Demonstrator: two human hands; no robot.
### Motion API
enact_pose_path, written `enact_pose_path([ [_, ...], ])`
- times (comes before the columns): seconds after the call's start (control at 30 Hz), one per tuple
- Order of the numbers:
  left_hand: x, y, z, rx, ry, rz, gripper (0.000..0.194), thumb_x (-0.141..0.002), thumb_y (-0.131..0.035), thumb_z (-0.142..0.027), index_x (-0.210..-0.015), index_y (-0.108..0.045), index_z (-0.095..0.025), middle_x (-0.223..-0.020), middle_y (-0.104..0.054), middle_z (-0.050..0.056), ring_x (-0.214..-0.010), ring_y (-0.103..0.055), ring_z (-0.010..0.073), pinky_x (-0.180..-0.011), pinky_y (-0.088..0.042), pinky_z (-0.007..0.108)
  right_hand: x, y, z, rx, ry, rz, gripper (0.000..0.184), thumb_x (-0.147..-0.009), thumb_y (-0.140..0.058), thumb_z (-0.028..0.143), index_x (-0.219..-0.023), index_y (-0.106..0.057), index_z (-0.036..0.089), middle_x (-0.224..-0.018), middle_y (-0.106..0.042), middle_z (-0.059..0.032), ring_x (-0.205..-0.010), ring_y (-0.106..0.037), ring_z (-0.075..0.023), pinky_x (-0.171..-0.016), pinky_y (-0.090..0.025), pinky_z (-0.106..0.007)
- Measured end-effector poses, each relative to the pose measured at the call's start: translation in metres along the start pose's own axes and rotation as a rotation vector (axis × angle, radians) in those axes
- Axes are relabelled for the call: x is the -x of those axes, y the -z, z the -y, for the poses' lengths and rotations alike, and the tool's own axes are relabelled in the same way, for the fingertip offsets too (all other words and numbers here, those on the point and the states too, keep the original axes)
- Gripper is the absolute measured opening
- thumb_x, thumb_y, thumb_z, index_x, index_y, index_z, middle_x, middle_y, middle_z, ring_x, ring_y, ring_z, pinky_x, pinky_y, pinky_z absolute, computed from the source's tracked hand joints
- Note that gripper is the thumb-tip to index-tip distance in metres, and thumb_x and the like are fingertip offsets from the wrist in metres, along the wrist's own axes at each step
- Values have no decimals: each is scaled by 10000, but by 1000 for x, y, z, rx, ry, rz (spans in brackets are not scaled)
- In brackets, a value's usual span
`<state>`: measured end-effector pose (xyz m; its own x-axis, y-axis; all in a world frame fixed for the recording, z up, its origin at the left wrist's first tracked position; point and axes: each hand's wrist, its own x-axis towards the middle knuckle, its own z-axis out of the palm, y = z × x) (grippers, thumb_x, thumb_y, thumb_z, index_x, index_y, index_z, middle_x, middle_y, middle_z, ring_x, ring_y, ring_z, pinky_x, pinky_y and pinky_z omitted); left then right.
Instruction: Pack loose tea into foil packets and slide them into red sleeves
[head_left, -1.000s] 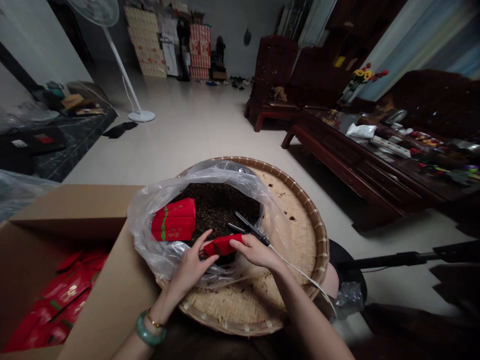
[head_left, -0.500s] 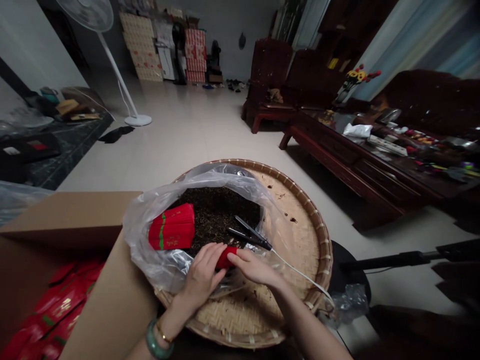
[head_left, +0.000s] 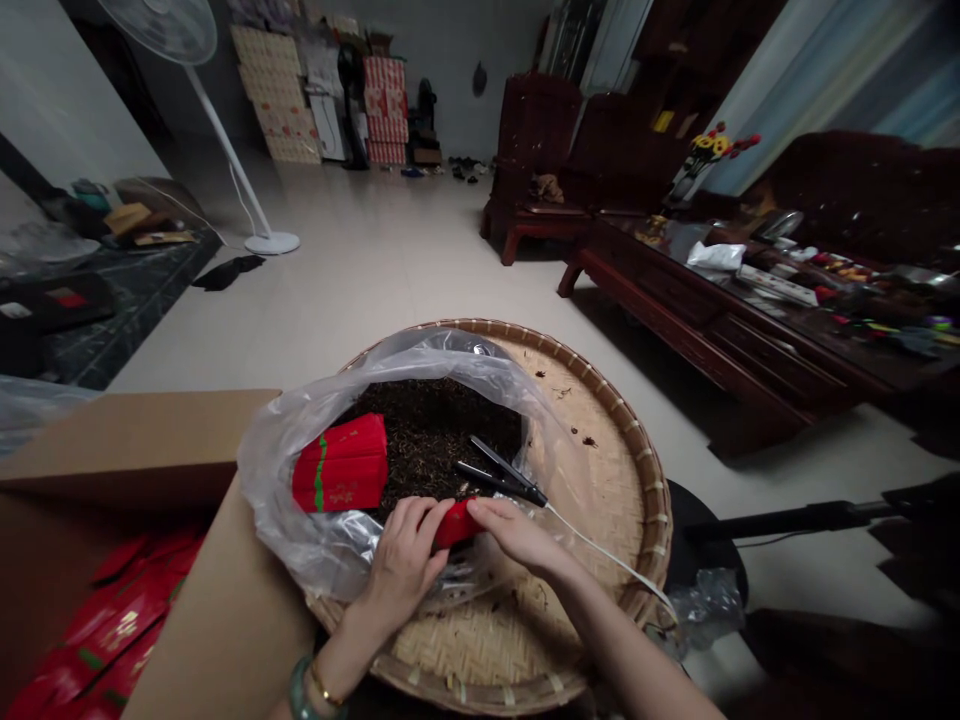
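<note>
Both hands hold a small red packet (head_left: 454, 524) low over the near side of a clear plastic bag (head_left: 274, 470). My left hand (head_left: 405, 552) is closed on its left end, fingers over the top. The thumb and fingers of my right hand (head_left: 514, 532) pinch its right end. Dark loose tea leaves (head_left: 450, 410) fill the open bag. On them, at the left, lies a stack of flat red packets (head_left: 351, 465) with a green stripe. Just beyond my right hand rests a black hair straightener (head_left: 506, 470), its jaws apart and its white cord trailing right.
Under the bag is a round woven bamboo tray (head_left: 626, 440) with scattered leaf bits. At the left stands an open cardboard box (head_left: 217, 600) holding many red packets (head_left: 120, 620). A dark wooden table (head_left: 675, 320) and a white standing fan (head_left: 271, 243) are farther off.
The packet shows slightly more of its red face between my hands, and my right fingers have shifted a little along it. The view has moved slightly.
</note>
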<state>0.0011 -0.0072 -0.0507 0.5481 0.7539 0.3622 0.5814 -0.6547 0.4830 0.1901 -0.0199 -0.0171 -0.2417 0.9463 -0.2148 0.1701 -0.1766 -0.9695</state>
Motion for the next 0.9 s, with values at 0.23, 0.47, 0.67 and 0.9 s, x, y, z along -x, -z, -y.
enact_pose_path([
  [0.23,0,3,-4,-41,22,12,591,-692,-599,-84,-1256,-468,-199,-1056,-574,94,-994,-500,278,-844,-461,441,4,3,-3,45,7,-27,495,-855,-392,599,-702,-558,158,-656,-522,9,-620,-438,-121,-620,-381,-258],
  [0.47,-6,3,-11,-40,-21,-83,493,-748,-591,-141,-1229,-495,-191,-1033,-616,96,-940,-530,261,-842,-462,437,11,-12,17,254,66,26,390,-919,-358,438,-726,-556,163,-715,-560,-4,-673,-478,-131,-664,-414,-257],
  [0.67,-6,6,-9,61,7,-151,396,-736,-589,-132,-1124,-528,-190,-995,-622,89,-920,-556,252,-807,-488,410,18,0,36,108,105,93,424,-902,-395,472,-721,-608,154,-688,-597,-22,-707,-568,-157,-719,-478,-294],
  [0.9,-8,14,-3,102,191,-381,350,-726,-645,-197,-1057,-532,-179,-942,-590,67,-810,-567,200,-627,-505,293,-16,2,8,336,130,-205,213,-842,-496,216,-1014,-612,164,-982,-665,-95,-932,-629,-214,-851,-510,-398],
])
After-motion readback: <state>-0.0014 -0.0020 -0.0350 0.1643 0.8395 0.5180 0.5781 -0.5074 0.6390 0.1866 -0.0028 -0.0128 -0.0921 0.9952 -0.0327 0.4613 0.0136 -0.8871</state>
